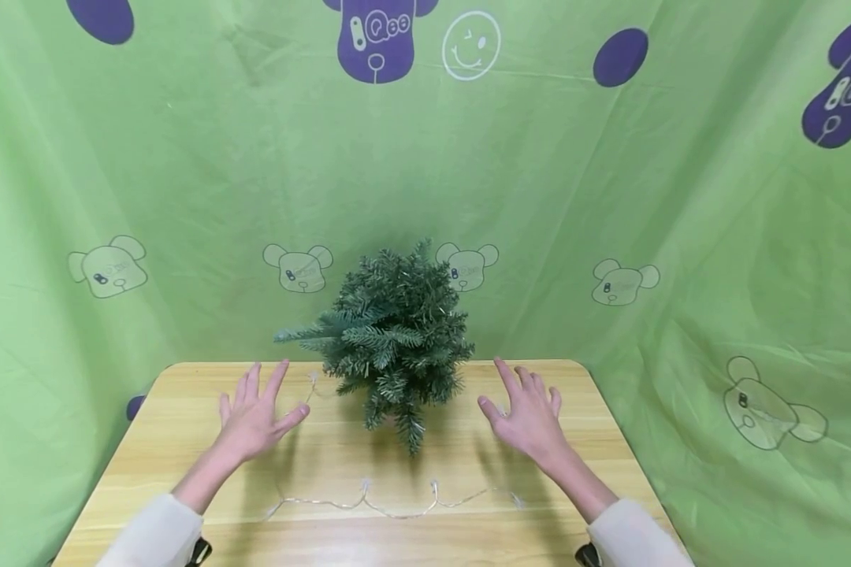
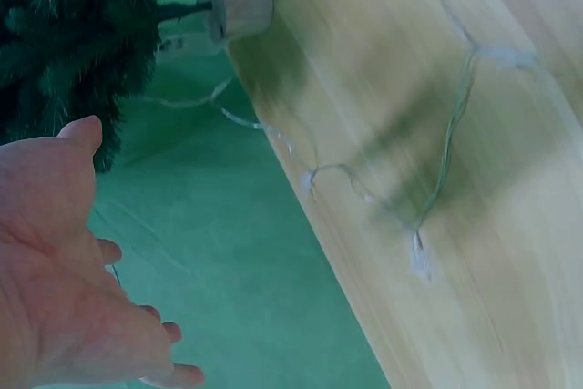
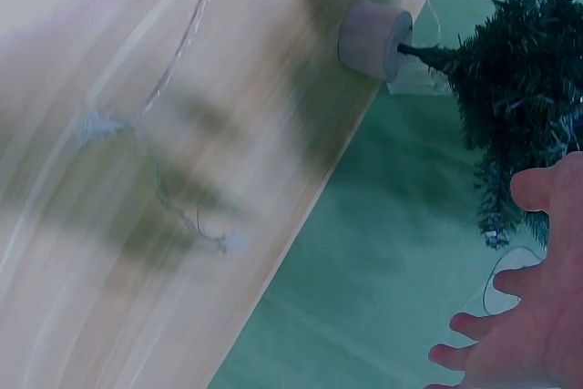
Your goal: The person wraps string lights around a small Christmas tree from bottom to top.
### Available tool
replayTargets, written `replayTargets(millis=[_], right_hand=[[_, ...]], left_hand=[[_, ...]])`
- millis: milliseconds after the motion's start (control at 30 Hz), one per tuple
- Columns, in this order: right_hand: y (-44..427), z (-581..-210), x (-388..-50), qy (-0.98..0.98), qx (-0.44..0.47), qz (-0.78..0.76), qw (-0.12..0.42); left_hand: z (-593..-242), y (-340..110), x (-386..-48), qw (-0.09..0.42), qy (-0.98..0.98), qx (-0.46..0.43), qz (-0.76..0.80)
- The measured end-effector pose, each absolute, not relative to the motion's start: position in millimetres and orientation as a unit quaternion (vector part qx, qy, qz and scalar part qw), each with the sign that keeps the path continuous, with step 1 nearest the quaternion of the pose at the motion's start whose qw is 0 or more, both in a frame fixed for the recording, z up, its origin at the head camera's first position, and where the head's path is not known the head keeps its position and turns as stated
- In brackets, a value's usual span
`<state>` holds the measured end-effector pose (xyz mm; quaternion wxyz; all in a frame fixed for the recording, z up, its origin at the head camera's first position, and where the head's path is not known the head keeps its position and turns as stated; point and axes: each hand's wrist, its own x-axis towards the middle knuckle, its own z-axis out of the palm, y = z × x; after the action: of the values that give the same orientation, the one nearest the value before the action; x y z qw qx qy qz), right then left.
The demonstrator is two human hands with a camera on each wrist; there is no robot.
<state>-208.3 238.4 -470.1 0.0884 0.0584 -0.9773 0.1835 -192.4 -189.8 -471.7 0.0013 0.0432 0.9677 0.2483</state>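
Observation:
A small artificial Christmas tree (image 1: 400, 331) stands toward the back of the table. Its round, pale base (image 2: 244, 2) shows in the left wrist view; from the head it is mostly hidden by branches. On the tree's left my left hand (image 1: 251, 417) hovers with spread fingers, apart from the branches. My right hand (image 1: 528, 413) is held likewise on the other side, holding nothing. A string of lights (image 1: 397, 516) with clear star-shaped bulbs (image 3: 100, 127) lies on the table in front of the tree and along its left side.
The light wooden table (image 1: 312, 543) has rounded back corners. Green fabric (image 1: 411, 173) printed with purple shapes and bear heads hangs behind it and at both sides. A pale box-like thing (image 3: 419, 79) is partly visible behind the base.

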Motion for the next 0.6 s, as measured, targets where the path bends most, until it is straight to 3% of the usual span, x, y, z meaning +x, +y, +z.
replayTargets(millis=[233,600], right_hand=[[225.0,-482.4,-202.7,-0.972,0.068,0.203,0.093],[210.7,-501.3,-192.9,-0.958,0.063,0.27,0.069]], left_hand=[[-486.3,-177.1,-186.3,-0.013,0.962,0.069,0.265],[-498.9,-163.1,-181.0,0.015,0.947,0.067,0.314]])
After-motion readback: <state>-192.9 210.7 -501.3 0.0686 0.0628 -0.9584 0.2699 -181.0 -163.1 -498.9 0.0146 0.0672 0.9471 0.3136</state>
